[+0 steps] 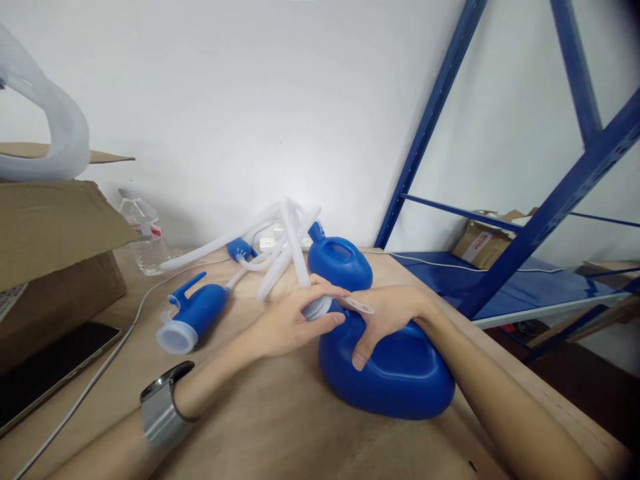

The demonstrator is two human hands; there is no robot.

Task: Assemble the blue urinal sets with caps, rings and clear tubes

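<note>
A large blue urinal bottle (395, 380) lies on its side on the wooden table, its neck pointing left. My right hand (390, 312) grips it near the neck, thumb over the front and the other fingers hidden behind. My left hand (287, 323) is closed around the white cap (318, 307) at the bottle's mouth, thumb below and fingers above. How far the cap is seated cannot be made out. A pale strap (358, 305) sticks out from the cap towards my right hand. A white corrugated hose (295, 247) rises behind my left hand.
Behind stands a second blue bottle (340, 261). A smaller blue urinal (203, 313) with a white rim lies left, near a phone (55, 367) and a white cable (117, 343). A cardboard box (60, 227), a water bottle (145, 233) and a blue rack (430, 127) border the table.
</note>
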